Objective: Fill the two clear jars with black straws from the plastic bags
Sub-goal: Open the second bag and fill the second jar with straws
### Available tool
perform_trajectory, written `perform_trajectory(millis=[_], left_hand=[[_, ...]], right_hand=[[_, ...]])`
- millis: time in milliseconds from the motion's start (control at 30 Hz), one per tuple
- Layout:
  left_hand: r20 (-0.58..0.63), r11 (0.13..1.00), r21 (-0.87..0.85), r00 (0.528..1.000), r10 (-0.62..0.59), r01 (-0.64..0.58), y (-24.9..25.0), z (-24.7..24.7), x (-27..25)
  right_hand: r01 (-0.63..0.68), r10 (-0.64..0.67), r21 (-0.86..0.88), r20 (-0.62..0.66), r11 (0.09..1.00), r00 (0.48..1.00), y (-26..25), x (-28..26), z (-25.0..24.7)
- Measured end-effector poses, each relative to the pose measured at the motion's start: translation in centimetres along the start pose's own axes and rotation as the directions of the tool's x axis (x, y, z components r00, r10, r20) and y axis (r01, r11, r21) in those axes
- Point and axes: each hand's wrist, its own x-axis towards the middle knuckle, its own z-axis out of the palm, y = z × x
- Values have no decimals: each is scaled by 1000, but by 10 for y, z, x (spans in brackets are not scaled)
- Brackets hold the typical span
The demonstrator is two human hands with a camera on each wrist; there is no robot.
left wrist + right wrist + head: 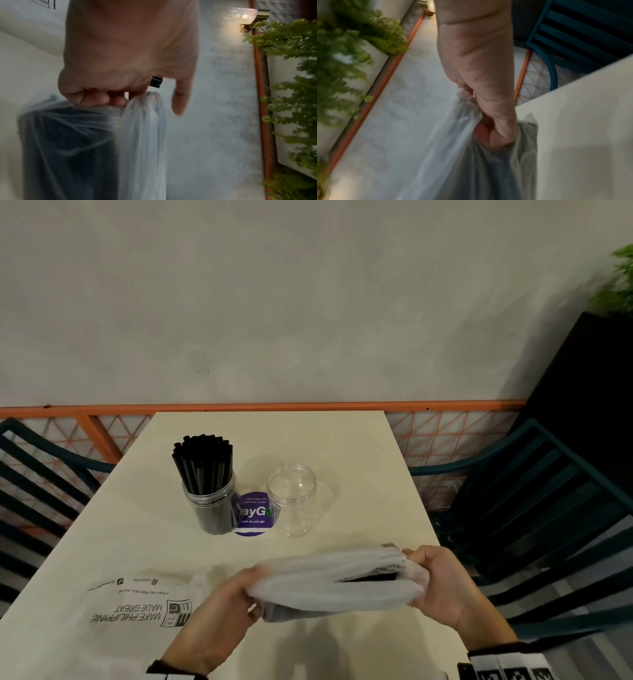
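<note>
Both hands hold a translucent plastic bag (332, 580) of black straws level above the near side of the table. My left hand (236, 597) grips the bag's left end, fingers curled into the plastic (106, 100). At the right end, my right hand (428, 573) grips the bunched plastic (471, 108). Dark straws show through the bag (65, 148) (488, 175). Further back, one clear jar (210, 501) stands packed with upright black straws. An empty clear jar (293, 498) stands to its right.
A purple round sticker (253, 513) lies on the cream table (359, 460) between the jars. A flat printed plastic bag (137, 604) lies at the near left. Dark teal chairs (534, 508) flank the table; a wall is behind it. A plant (616, 282) stands far right.
</note>
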Motion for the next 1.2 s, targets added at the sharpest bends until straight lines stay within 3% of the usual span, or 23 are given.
perform_trajectory(millis=[100, 167, 233, 267, 333, 400, 433, 500, 567, 700, 800, 900, 933, 1000, 1100, 1200], left_hand=[[35, 944, 325, 998, 45, -54, -2, 4, -3], [-26, 943, 332, 999, 40, -29, -3, 2, 0], [-90, 977, 212, 996, -13, 31, -3, 2, 3], [-117, 990, 133, 993, -23, 38, -2, 5, 4], [-197, 994, 108, 980, 10, 12, -4, 8, 7], [-277, 949, 305, 946, 170, -81, -10, 7, 14], [-295, 886, 446, 914, 277, -125, -11, 7, 15], [-275, 737, 656, 856, 437, -165, -12, 4, 16], [-242, 675, 717, 846, 475, -174, -12, 1, 14], [-146, 606, 771, 872, 468, -197, -20, 4, 17], [-116, 636, 743, 896, 429, -208, -21, 4, 18], [-93, 708, 676, 928, 359, -206, -17, -2, 17], [-70, 714, 670, 941, 332, -202, -17, -4, 17], [-18, 716, 668, 958, 287, -202, -17, -9, 16], [109, 720, 658, 974, 201, -222, -14, -13, 11], [216, 799, 562, 970, 110, -216, -10, -13, 6]], right_hand=[[33, -39, -102, -59, 994, 997, 0, -7, 3], [41, -47, -174, -30, 984, 998, -2, -15, 8], [59, -78, -299, -50, 952, 996, -1, -18, 12], [59, -101, -417, -79, 907, 992, 1, -15, 14], [59, -201, -684, -130, 727, 971, 6, -10, 18], [39, -344, -861, -161, 507, 925, 13, -3, 21], [29, -400, -904, -160, 426, 902, 16, 0, 20], [59, -472, -946, -104, 318, 876, 20, 1, 21], [92, -499, -954, -66, 286, 864, 24, 1, 20], [119, -479, -911, -94, 394, 873, 29, 4, 17], [104, -406, -741, -239, 664, 882, 26, 8, 7], [83, -180, -302, -312, 950, 933, 13, 7, -10], [51, -97, -160, -290, 986, 952, 9, 6, -15], [-29, 20, -36, -232, 999, 973, 5, 2, -21], [-71, 60, -56, -181, 996, 982, 4, 0, -22], [-81, 64, -99, -160, 992, 985, 5, -2, -18]])
